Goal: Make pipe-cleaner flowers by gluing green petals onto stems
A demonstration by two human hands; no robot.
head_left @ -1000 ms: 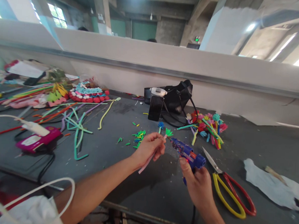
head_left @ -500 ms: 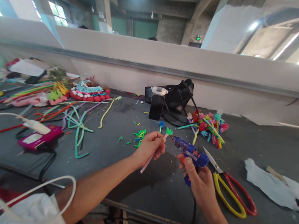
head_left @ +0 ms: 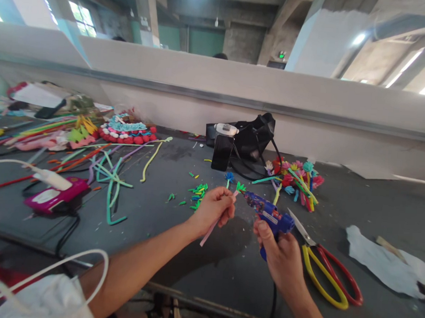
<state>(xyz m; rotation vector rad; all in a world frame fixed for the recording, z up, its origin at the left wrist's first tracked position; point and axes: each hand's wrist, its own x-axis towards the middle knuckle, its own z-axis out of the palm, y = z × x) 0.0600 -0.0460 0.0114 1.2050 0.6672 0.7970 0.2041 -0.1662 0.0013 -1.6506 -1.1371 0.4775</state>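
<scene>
My left hand (head_left: 218,207) pinches a pink pipe cleaner stem (head_left: 210,232) whose upper end carries green petals (head_left: 240,186). In my right hand (head_left: 280,252) is a blue hot glue gun (head_left: 270,214), its fingers wrapped round the handle. The nozzle points left and meets, or nearly meets, the base of the green petals; I cannot tell whether they touch. Just behind my left hand stands a small blue pipe cleaner flower (head_left: 229,177). Short green and yellow pieces (head_left: 198,191) lie scattered to the left of that hand.
Scissors (head_left: 326,266) with yellow and red handles lie right of my right hand. Behind are a phone (head_left: 222,152), a black bag (head_left: 255,137) and a bunch of colourful flowers (head_left: 301,179). Bent pipe cleaners (head_left: 112,181) and a magenta power strip (head_left: 57,195) occupy the left.
The glue gun in my right hand has shifted slightly left, bringing its nozzle closer to the green petals. My left hand has stayed in place with the pink stem.
</scene>
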